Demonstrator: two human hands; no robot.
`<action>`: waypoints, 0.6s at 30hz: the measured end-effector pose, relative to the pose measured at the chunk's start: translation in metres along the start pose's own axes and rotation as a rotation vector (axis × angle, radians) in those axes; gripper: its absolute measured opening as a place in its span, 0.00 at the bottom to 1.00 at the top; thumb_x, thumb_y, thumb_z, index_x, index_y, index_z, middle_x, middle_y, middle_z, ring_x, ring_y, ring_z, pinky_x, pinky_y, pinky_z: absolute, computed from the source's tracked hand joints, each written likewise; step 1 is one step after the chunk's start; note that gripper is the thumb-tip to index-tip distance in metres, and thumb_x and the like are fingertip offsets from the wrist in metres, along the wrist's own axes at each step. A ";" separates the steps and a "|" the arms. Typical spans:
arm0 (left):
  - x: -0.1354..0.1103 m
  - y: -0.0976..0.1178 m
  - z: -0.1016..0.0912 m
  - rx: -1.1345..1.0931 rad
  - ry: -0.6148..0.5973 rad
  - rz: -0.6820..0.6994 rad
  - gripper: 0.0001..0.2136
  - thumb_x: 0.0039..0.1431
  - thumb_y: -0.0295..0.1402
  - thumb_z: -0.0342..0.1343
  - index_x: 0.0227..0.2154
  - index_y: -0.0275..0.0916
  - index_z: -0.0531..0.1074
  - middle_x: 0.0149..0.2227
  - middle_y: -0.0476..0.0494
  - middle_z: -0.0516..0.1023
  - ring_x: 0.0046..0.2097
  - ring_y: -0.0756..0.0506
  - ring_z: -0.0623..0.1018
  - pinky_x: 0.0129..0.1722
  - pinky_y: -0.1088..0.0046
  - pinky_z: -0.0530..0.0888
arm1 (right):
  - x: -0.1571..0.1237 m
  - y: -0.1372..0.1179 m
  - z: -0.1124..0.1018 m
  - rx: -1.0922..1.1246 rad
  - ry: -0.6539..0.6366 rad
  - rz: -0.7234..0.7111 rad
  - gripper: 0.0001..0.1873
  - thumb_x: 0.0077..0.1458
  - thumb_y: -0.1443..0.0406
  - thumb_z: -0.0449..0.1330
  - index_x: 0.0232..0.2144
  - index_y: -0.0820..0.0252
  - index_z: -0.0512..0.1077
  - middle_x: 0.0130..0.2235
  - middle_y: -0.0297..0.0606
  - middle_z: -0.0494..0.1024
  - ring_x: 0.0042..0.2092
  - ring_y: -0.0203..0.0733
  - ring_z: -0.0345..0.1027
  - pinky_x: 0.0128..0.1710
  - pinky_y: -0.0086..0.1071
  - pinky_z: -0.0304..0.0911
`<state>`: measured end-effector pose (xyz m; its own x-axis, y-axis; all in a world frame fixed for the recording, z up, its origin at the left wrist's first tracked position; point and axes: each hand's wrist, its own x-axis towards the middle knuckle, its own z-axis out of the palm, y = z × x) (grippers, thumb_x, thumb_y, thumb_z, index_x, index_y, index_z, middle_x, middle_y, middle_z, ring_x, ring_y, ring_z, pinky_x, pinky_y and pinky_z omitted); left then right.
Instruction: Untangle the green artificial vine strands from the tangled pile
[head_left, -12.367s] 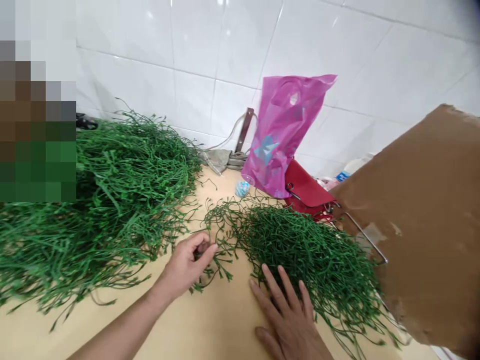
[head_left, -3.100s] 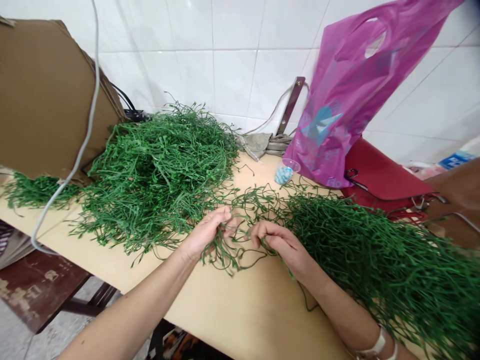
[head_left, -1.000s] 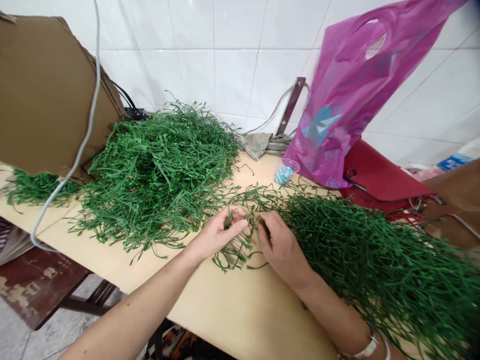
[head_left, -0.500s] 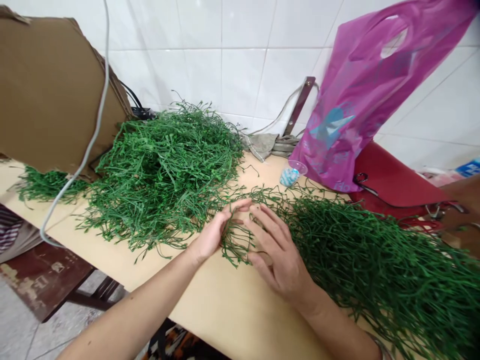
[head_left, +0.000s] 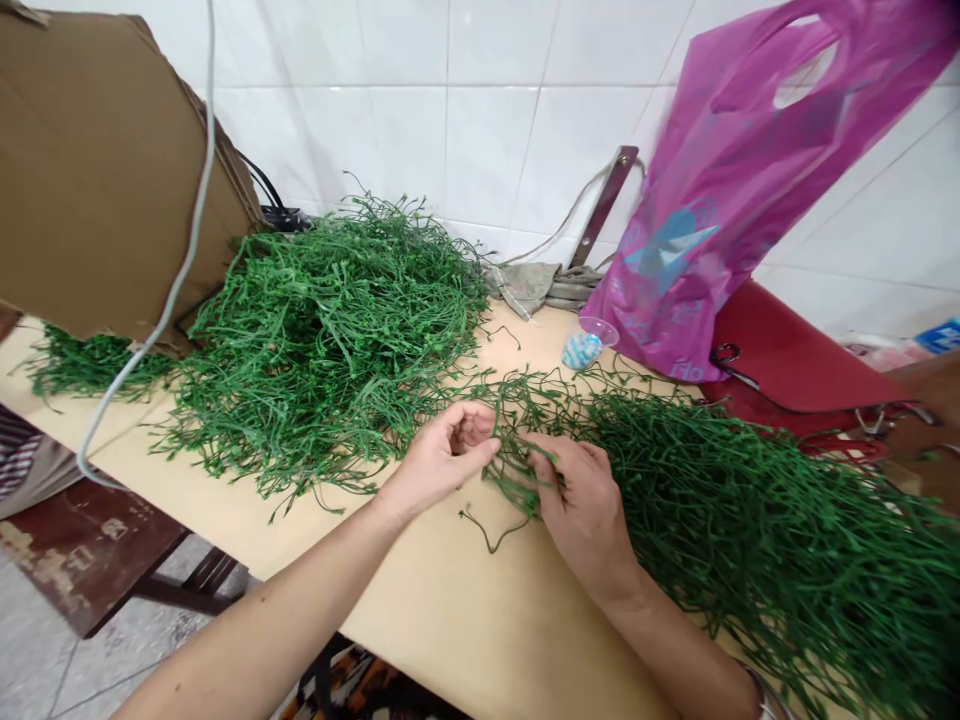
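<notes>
My left hand (head_left: 442, 460) is closed, its thumb and curled fingers around the end of a thin green stem. Opposite it, my right hand (head_left: 585, 505) pinches several green stems (head_left: 517, 485) with small budded tips, which look like plastic plant stems. The stems span the small gap between the hands, just above the table. One loose bent stem (head_left: 491, 545) lies below them. Left of my hands rises a large tangled heap of green stems (head_left: 337, 330). A second, longer heap (head_left: 772, 530) spreads beside my right forearm.
A cardboard box (head_left: 105, 180) and a grey cable (head_left: 196, 220) stand at the left of the table (head_left: 457, 620). Near the tiled wall are a clear cup with blue-white contents (head_left: 583, 350), a purple plastic bag (head_left: 697, 210) and a red bag (head_left: 802, 350). A wooden stool (head_left: 90, 550) is lower left.
My hands have gone from spread fingers around the loose stems to closed grips. The right hand has drawn the stems slightly right, and one bent stem now lies apart on the table.
</notes>
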<state>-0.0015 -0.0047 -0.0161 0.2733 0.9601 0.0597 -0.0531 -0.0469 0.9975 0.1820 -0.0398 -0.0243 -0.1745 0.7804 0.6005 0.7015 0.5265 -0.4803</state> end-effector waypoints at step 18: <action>-0.003 0.006 -0.001 0.407 -0.054 0.229 0.12 0.66 0.36 0.52 0.29 0.38 0.74 0.33 0.44 0.73 0.37 0.46 0.71 0.38 0.72 0.68 | 0.007 -0.019 -0.015 0.075 0.223 -0.006 0.20 0.66 0.70 0.47 0.57 0.52 0.66 0.56 0.46 0.69 0.61 0.54 0.59 0.61 0.58 0.55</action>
<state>-0.0031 -0.0074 -0.0103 0.3482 0.8975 0.2708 0.2603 -0.3700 0.8918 0.1779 -0.0498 -0.0017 -0.0155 0.6879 0.7256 0.6463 0.5607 -0.5177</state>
